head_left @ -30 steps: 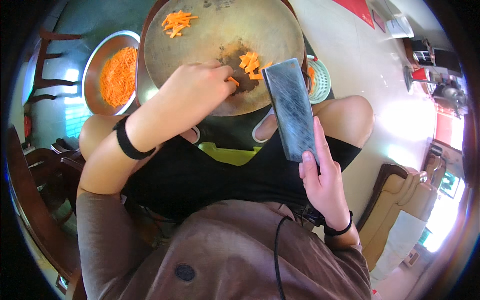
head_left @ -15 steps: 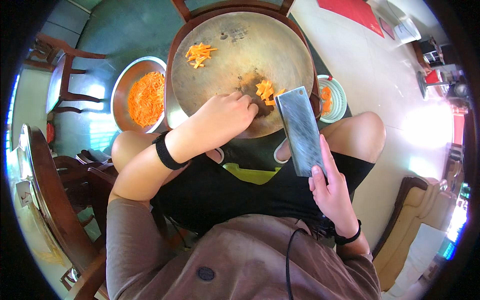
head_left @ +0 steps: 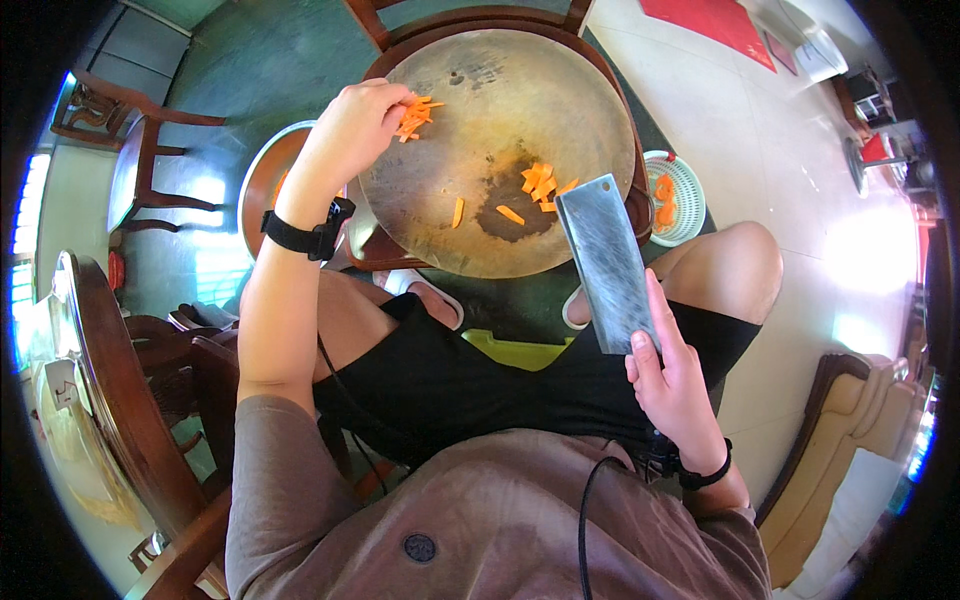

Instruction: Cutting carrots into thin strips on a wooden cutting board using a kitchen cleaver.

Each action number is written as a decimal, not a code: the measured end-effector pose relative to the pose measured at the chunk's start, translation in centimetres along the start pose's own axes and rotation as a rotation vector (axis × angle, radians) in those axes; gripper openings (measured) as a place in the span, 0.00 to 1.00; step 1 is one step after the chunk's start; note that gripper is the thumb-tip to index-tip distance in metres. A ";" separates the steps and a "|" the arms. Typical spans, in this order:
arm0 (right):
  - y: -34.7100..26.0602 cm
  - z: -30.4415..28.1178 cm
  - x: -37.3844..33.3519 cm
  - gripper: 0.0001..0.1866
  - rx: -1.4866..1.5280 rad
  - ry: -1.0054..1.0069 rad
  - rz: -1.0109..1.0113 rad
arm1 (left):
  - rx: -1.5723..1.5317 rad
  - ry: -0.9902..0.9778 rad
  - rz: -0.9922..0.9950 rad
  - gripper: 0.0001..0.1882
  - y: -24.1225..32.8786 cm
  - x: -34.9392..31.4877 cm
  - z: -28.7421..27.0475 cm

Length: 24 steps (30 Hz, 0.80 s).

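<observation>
My left hand (head_left: 358, 128) is at the left edge of a round cutting board (head_left: 480, 130), its fingers curled against a small pile of orange carrot strips (head_left: 419, 116). The fingertips are partly hidden, and strips stick out beyond them. In my right hand (head_left: 668, 390) is a cleaver (head_left: 606, 262), its broad grey blade pointing up and away over the board's near right edge. Thicker cut carrot pieces (head_left: 540, 181) lie by the blade's far end. Two loose carrot strips, one (head_left: 510, 215) on a dark wet patch and another (head_left: 458, 212) farther left, lie near the front.
A metal bowl (head_left: 257, 165) stands left of the board, partly behind my left forearm. At the right is a pale green basket (head_left: 690, 195) with carrot slices (head_left: 664, 204). The board rests on a wooden chair (head_left: 610, 60). More wooden chairs (head_left: 140, 165) stand at the left.
My left hand has moved from the board's front middle to the strip pile at the far left, uncovering two loose strips. The cleaver stays in my right hand, nearly still.
</observation>
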State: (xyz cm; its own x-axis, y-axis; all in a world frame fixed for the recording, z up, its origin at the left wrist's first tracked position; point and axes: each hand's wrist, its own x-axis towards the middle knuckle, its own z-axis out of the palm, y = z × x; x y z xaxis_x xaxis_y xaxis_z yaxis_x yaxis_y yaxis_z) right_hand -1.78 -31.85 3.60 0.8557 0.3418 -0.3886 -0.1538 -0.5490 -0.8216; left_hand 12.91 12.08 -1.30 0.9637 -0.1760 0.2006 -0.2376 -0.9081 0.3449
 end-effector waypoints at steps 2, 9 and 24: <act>0.1 0.0 0.0 0.35 -0.001 0.007 -0.012 | -0.012 0.042 0.019 0.11 -0.4 0.0 -0.2; 0.0 0.2 0.1 0.36 0.019 -0.001 -0.003 | -0.162 -0.197 0.275 0.11 4.8 -1.2 0.2; 0.2 0.7 0.4 0.36 0.018 -0.023 -0.040 | -0.212 -0.299 0.358 0.05 8.8 -2.5 4.0</act>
State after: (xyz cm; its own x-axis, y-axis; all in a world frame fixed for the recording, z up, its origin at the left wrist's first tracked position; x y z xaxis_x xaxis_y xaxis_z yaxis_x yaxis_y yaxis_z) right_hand -1.82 -31.34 2.99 0.8498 0.3805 -0.3647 -0.1291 -0.5206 -0.8440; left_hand 8.90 3.01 -2.41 0.8028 -0.5908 0.0797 -0.5485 -0.6796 0.4870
